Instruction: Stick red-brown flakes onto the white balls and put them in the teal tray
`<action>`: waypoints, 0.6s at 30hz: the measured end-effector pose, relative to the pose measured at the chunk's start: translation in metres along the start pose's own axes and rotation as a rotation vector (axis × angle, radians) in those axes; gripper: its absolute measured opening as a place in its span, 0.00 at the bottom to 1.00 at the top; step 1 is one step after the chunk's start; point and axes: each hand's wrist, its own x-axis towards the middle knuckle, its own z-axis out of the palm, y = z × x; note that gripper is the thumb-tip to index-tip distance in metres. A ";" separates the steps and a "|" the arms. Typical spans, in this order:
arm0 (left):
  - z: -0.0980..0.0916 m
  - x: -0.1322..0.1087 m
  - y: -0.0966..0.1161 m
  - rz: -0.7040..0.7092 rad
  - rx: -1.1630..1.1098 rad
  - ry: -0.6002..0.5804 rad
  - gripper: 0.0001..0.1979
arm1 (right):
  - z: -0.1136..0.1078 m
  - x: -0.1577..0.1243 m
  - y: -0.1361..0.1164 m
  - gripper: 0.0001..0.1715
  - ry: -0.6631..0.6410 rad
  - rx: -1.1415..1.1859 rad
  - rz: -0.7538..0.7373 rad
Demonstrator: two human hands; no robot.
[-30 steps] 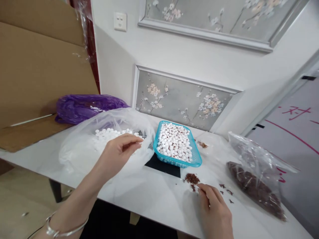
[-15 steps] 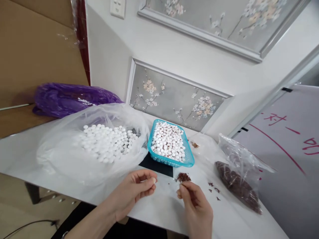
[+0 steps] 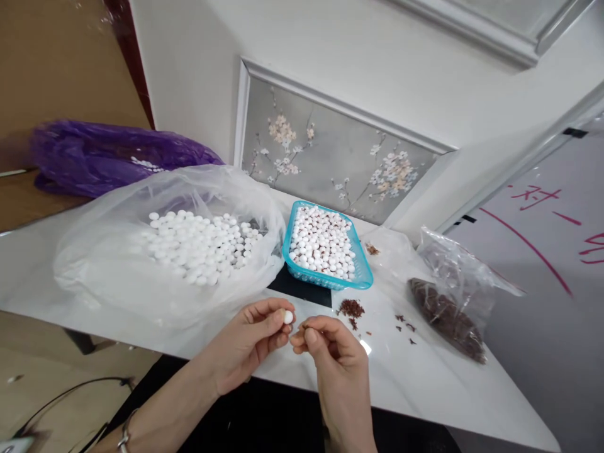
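Between the thumb and fingertips of my left hand (image 3: pixel 252 343) is a small white ball (image 3: pixel 287 317). Close beside it, my right hand (image 3: pixel 340 365) is closed in a pinch on a tiny brown piece (image 3: pixel 306 326), mostly covered by the fingers. The two hands nearly meet above the table's front edge. Just behind the right hand lies a small pile of reddish-brown bits (image 3: pixel 352 307). A blue plastic basket (image 3: pixel 325 280) beyond holds many white balls with brown specks among them. To the left, an open translucent bag (image 3: pixel 108 283) contains loose white balls.
A clear bag (image 3: pixel 446 318) of dark brown material lies at the right, with a few scattered brown bits (image 3: pixel 406 324) near it. A purple bag (image 3: pixel 117 151) sits at the back left. Behind the white table (image 3: pixel 425 390) stands a framed flower panel (image 3: pixel 325 151).
My right hand has moved left from the brown pile to the left hand, carrying a tiny brown piece. The white ball now shows more clearly in my left fingertips. The view has shifted down.
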 end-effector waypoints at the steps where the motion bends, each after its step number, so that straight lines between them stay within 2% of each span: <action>1: 0.000 0.000 -0.001 0.003 0.005 -0.010 0.06 | 0.002 0.000 -0.001 0.04 -0.005 0.010 -0.007; 11: 0.002 -0.001 -0.001 0.029 -0.015 -0.059 0.04 | 0.019 -0.001 -0.010 0.06 0.000 -0.139 -0.187; 18: 0.002 -0.001 -0.001 0.035 0.010 -0.039 0.04 | 0.017 -0.003 -0.009 0.08 -0.011 -0.194 -0.202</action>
